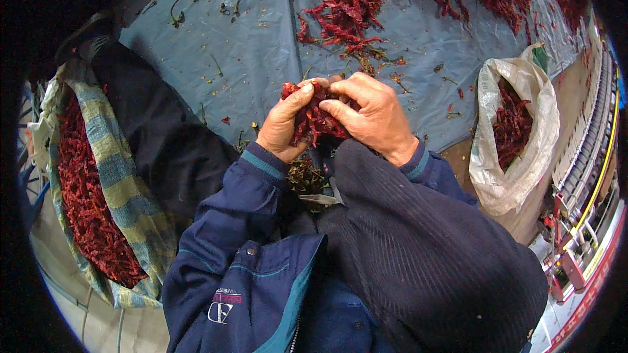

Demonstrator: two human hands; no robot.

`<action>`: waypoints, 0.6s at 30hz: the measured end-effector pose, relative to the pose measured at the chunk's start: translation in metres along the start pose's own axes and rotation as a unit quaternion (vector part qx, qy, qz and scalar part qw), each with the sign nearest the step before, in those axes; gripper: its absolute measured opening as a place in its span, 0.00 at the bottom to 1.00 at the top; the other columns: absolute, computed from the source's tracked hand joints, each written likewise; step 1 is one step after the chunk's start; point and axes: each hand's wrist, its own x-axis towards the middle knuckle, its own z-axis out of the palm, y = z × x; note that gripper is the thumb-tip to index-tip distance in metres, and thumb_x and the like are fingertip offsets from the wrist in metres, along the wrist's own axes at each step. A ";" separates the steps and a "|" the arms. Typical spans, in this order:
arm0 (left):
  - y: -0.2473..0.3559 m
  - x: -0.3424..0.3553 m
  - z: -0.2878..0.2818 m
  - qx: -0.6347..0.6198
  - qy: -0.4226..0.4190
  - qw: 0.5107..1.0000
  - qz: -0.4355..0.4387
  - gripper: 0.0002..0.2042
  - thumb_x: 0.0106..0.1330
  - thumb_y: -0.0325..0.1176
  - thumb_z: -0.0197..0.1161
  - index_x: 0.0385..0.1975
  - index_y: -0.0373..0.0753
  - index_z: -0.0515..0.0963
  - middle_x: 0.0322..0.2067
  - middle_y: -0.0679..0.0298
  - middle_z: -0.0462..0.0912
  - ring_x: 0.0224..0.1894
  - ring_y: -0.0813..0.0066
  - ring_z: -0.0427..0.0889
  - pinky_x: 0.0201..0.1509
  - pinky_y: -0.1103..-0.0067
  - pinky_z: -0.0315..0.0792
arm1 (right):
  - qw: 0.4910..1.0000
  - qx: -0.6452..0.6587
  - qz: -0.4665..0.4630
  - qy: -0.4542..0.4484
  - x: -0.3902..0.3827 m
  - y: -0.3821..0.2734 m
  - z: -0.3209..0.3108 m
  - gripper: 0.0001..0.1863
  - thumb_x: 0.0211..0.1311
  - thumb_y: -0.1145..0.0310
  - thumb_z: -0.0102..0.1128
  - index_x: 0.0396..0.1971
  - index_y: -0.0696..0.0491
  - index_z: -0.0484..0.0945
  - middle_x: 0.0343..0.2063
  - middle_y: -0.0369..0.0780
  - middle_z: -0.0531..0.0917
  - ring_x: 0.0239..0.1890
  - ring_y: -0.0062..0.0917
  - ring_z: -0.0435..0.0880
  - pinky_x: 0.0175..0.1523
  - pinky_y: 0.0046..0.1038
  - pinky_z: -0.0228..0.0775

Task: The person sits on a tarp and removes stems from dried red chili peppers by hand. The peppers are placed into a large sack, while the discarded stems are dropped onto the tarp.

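A bunch of dried red chili peppers [316, 121] is held between my two hands, above my lap. My left hand [286, 119] wraps round the bunch from the left, its thumb pressed on top. From the right, my right hand [373, 112] pinches at the same peppers with curled fingers and thumb; its fingertips are partly hidden. Below the hands, between my legs, lies a heap of greenish-brown stems [304, 175]. Just past my hands, loose stems and bits are scattered on a blue-grey plastic sheet [242, 59].
Several piles of dried red chilies [347, 6] lie at the far side of the sheet. On my left stands a checked sack [108, 137] full of chilies. To the right, an open white woven sack [517, 183] holds more chilies, near a metal-and-rubber machine or vehicle part [575, 222].
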 end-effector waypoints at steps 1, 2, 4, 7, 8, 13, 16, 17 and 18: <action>-0.002 0.000 -0.001 0.004 0.001 1.000 0.000 0.16 0.74 0.38 0.58 0.54 0.34 0.75 0.53 0.56 0.81 0.55 0.65 0.82 0.61 0.67 0.76 | 1.000 0.000 -0.006 0.002 -0.001 0.004 0.002 0.09 0.57 0.71 0.71 0.35 0.58 0.84 0.27 0.40 0.80 0.29 0.27 0.80 0.36 0.28 0.72; -0.004 0.001 -0.003 0.008 0.003 1.000 -0.001 0.16 0.74 0.38 0.58 0.54 0.34 0.75 0.53 0.56 0.81 0.54 0.65 0.82 0.61 0.67 0.76 | 1.000 -0.001 -0.012 0.004 -0.003 0.007 0.003 0.08 0.57 0.71 0.71 0.35 0.58 0.84 0.27 0.40 0.80 0.29 0.27 0.80 0.36 0.28 0.72; -0.004 0.000 0.003 0.037 -0.011 0.999 0.020 0.17 0.74 0.38 0.57 0.55 0.34 0.75 0.53 0.56 0.81 0.55 0.64 0.82 0.61 0.66 0.77 | 1.000 0.019 0.011 0.002 -0.006 0.011 0.004 0.07 0.60 0.71 0.69 0.35 0.59 0.83 0.27 0.39 0.80 0.29 0.25 0.79 0.36 0.27 0.72; 0.006 -0.002 0.010 -0.048 0.013 0.998 -0.042 0.17 0.75 0.39 0.56 0.56 0.34 0.74 0.53 0.55 0.81 0.55 0.62 0.82 0.62 0.63 0.77 | 0.990 0.101 0.098 -0.007 -0.010 0.016 0.005 0.07 0.65 0.71 0.65 0.37 0.59 0.82 0.28 0.37 0.81 0.30 0.22 0.80 0.36 0.26 0.73; 0.005 -0.002 0.008 -0.047 0.012 0.998 -0.034 0.18 0.75 0.40 0.56 0.57 0.35 0.73 0.54 0.54 0.80 0.57 0.59 0.81 0.63 0.58 0.76 | 0.981 0.142 0.131 -0.010 -0.013 0.019 0.006 0.06 0.66 0.71 0.63 0.37 0.58 0.81 0.28 0.37 0.82 0.30 0.23 0.81 0.37 0.26 0.74; 0.008 -0.004 0.013 -0.081 0.039 0.995 -0.034 0.20 0.74 0.41 0.55 0.60 0.37 0.71 0.56 0.54 0.80 0.58 0.54 0.79 0.62 0.53 0.75 | 0.923 0.305 0.234 -0.011 -0.018 0.012 -0.008 0.08 0.73 0.68 0.56 0.41 0.58 0.79 0.26 0.33 0.80 0.28 0.15 0.79 0.35 0.21 0.72; 0.010 -0.005 0.013 -0.093 0.034 0.994 -0.040 0.21 0.74 0.41 0.56 0.61 0.38 0.71 0.56 0.56 0.80 0.58 0.54 0.79 0.62 0.52 0.75 | 0.901 0.356 0.245 0.040 -0.032 0.031 -0.021 0.09 0.75 0.67 0.53 0.41 0.58 0.78 0.25 0.32 0.80 0.25 0.14 0.77 0.31 0.19 0.70; 0.011 -0.005 0.011 -0.094 0.029 0.994 -0.043 0.20 0.74 0.41 0.56 0.61 0.38 0.71 0.55 0.57 0.80 0.58 0.55 0.79 0.62 0.52 0.75 | 0.905 0.338 0.252 0.065 -0.037 0.037 -0.026 0.10 0.75 0.67 0.54 0.41 0.58 0.78 0.24 0.33 0.79 0.25 0.15 0.77 0.31 0.20 0.70; 0.011 -0.005 0.008 -0.095 0.029 0.994 -0.045 0.19 0.74 0.41 0.56 0.60 0.38 0.71 0.53 0.58 0.80 0.57 0.56 0.80 0.62 0.52 0.75 | 0.897 0.336 0.271 0.093 -0.043 0.041 -0.032 0.10 0.75 0.66 0.54 0.40 0.57 0.79 0.24 0.33 0.79 0.25 0.15 0.77 0.30 0.20 0.70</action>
